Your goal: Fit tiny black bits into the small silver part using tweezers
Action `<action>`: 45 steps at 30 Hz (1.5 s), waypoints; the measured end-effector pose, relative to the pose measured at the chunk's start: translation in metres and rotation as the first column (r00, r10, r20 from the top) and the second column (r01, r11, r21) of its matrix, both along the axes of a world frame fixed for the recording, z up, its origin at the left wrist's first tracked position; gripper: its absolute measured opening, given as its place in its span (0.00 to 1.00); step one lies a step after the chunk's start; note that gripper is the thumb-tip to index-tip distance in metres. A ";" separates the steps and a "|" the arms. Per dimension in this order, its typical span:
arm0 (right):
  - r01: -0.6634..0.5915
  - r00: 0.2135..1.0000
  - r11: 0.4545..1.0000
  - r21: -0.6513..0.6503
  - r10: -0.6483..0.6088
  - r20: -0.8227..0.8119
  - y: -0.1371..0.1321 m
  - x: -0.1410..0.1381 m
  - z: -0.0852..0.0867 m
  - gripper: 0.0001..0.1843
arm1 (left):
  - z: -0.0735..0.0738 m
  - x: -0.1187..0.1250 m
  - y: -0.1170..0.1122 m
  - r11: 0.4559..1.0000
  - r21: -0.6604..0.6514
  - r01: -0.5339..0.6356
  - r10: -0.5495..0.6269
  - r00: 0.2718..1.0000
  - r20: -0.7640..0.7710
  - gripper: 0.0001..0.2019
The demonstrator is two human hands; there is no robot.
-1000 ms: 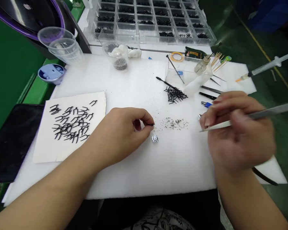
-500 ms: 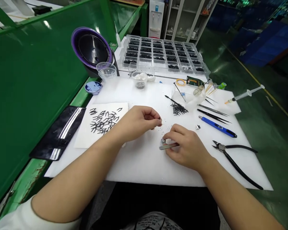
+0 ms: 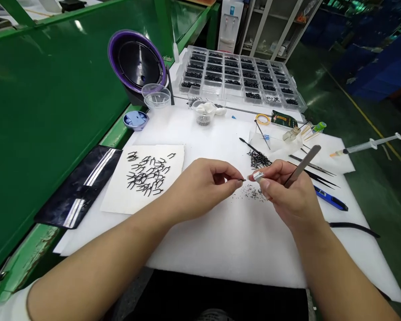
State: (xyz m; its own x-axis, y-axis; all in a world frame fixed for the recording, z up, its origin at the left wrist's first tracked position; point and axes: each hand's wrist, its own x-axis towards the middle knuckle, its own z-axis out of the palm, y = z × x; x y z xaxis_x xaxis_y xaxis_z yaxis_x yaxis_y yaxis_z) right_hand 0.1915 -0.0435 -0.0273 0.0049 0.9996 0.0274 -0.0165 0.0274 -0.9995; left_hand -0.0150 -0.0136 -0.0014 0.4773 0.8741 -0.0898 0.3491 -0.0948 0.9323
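My left hand [image 3: 210, 183] pinches a small thin black piece [image 3: 241, 180] between thumb and fingertips. Close to its tip, my right hand [image 3: 292, 191] grips a small shiny silver metal block [image 3: 258, 176] with thumb and index finger. Tweezers [image 3: 304, 164] lie in the same hand, their flat rounded end sticking up; their tips are hidden. Tiny dark clippings [image 3: 250, 192] are scattered below the fingertips. Just behind the right hand is a heap of black bent pieces [image 3: 259, 158]. Several forked black pieces [image 3: 149, 174] rest on a white sheet [image 3: 115, 198] to the left.
A compartment box [image 3: 235, 91] of black parts stands at the back. Cups [image 3: 157, 99], a purple-rimmed black bowl [image 3: 137, 62] and a blue dish [image 3: 136, 120] are at back left. On the right lie a blue cutter knife [image 3: 332, 198], a syringe [image 3: 367, 145] and a partly hidden plier handle [image 3: 354, 226].
My right hand has risen from the table and moved up and right with the silver block and tweezers, now meeting my left fingertips. The tweezers have swung upward. The view has shifted slightly.
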 end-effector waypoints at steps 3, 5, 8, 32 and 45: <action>-0.035 0.999 0.999 -0.010 0.035 -0.034 -0.003 0.003 0.002 0.07 | 0.001 0.001 -0.001 0.999 0.044 0.017 -0.017 1.000 0.007 0.06; -0.052 0.998 0.998 -0.042 0.050 -0.045 -0.004 0.003 0.004 0.07 | 0.003 0.000 -0.002 0.995 0.093 0.048 -0.054 0.997 0.061 0.05; -0.030 0.999 0.995 -0.099 0.026 -0.041 -0.005 0.000 0.005 0.07 | 0.003 -0.001 -0.004 0.988 0.126 0.085 -0.104 0.983 0.151 0.05; 0.139 0.974 0.979 0.151 -0.163 0.160 -0.031 -0.020 0.005 0.13 | -0.004 0.004 -0.013 0.829 0.558 -0.042 0.049 0.999 0.002 0.06; 0.117 0.978 0.990 0.078 -0.129 0.164 -0.033 -0.020 0.005 0.13 | -0.005 0.004 -0.014 0.810 0.585 -0.047 0.051 0.999 0.010 0.05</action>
